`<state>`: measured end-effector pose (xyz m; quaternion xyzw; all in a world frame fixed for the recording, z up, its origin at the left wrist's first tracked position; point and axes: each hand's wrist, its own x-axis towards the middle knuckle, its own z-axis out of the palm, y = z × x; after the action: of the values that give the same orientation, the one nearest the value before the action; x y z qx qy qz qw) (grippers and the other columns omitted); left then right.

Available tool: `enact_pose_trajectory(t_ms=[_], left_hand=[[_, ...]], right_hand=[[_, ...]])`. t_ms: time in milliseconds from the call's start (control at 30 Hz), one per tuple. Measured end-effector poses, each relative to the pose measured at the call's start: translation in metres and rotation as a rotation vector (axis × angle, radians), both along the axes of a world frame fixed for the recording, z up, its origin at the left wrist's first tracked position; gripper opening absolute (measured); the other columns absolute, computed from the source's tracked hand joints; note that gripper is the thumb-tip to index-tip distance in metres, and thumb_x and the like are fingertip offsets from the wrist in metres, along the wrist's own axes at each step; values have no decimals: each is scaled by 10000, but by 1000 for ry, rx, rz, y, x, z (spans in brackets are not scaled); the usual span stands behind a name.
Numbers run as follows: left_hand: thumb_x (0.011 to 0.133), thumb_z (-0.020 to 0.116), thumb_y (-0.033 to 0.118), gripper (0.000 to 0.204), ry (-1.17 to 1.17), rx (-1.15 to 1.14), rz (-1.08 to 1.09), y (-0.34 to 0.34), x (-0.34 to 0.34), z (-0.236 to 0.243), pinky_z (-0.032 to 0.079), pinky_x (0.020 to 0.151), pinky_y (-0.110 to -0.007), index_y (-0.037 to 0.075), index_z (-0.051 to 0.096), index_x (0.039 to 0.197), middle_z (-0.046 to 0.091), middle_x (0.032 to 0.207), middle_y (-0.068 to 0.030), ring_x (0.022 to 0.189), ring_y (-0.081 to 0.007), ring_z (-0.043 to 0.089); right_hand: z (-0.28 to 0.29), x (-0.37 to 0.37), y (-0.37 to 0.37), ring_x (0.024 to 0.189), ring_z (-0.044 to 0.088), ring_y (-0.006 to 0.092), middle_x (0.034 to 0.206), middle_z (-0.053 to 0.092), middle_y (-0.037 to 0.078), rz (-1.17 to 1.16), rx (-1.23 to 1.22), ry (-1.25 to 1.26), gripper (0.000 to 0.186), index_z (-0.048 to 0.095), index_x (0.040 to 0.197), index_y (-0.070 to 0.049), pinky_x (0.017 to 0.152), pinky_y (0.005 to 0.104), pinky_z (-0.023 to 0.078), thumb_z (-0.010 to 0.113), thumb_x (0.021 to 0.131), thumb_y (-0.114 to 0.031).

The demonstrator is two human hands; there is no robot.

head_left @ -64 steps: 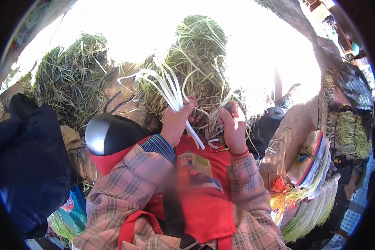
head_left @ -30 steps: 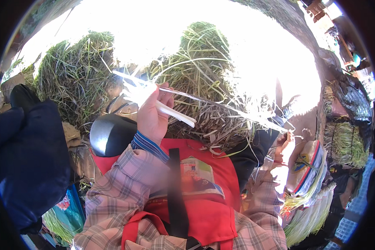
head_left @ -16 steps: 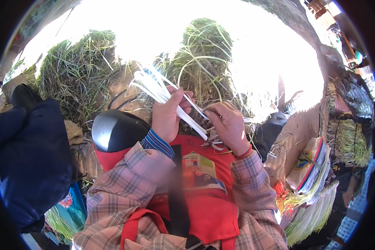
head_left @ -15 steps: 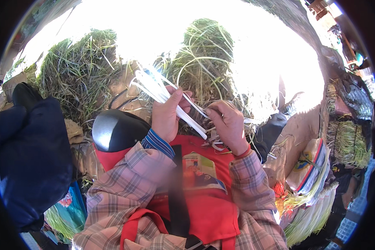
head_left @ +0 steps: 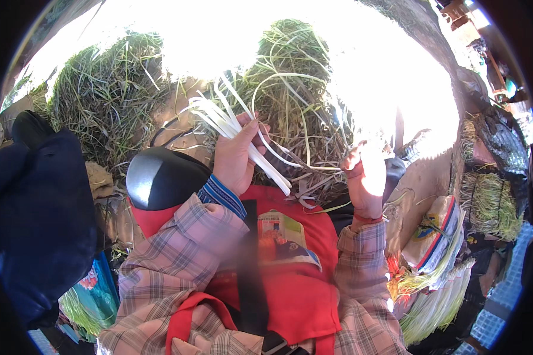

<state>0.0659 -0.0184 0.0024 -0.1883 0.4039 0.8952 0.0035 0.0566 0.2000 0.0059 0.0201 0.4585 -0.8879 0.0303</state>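
My left hand (head_left: 238,152) is closed round a bundle of white stalks (head_left: 267,169), their pale tips fanning toward the upper left. A thin peeled strand loops down from the bundle toward my right hand (head_left: 364,176), which is pinched at its far end in strong sunlight. Behind both hands lies a heap of tangled green leaves and dry pale trimmings (head_left: 292,61). A red apron (head_left: 293,302) with a printed patch covers my lap, under a dark strap.
Another leafy heap (head_left: 100,97) lies upper left. A dark padded cloth (head_left: 38,213) and a black rounded object (head_left: 170,175) are left. Bundled pale stalks (head_left: 435,302), a striped sack (head_left: 427,235) and a tied green bundle (head_left: 494,204) are right, on brown ground (head_left: 420,174).
My right hand has pulled away to the right from the bundle since half a second ago, with the strand stretched after it. My left hand still grips the stalks, slightly higher.
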Motion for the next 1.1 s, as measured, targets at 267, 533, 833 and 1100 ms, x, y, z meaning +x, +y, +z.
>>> enact_pose_trajectory(t_ms=[267,533,833,1100], left_hand=[[845,525,128,271,32,-16,-62,9,2,-3,426,551,-195,55,457,1097,568,819,-55,670,-92,531],[856,506,106,254,0,199,91,-17,-2,-6,419,570,-204,74,457,1103,564,851,-66,731,-105,528],[867,486,102,240,45,219,-69,-9,-6,4,432,577,-206,62,456,1102,565,840,-65,717,-120,533],[831,530,63,126,18,200,-163,11,13,3,516,585,-244,136,448,891,508,1137,-135,998,-266,547]], right_hand=[[-1,14,-27,757,533,151,819,560,69,391,1000,285,204,502,957,-6,686,256,420,445,887,-189],[-2,15,115,569,458,121,697,500,34,-272,1212,66,189,513,978,-49,525,252,382,515,844,-183],[11,8,-25,868,542,275,880,577,101,407,1340,804,216,552,942,-27,751,358,440,585,760,-139],[9,12,-23,553,532,298,603,524,131,388,1204,360,101,518,780,-22,511,345,417,546,774,-119]])
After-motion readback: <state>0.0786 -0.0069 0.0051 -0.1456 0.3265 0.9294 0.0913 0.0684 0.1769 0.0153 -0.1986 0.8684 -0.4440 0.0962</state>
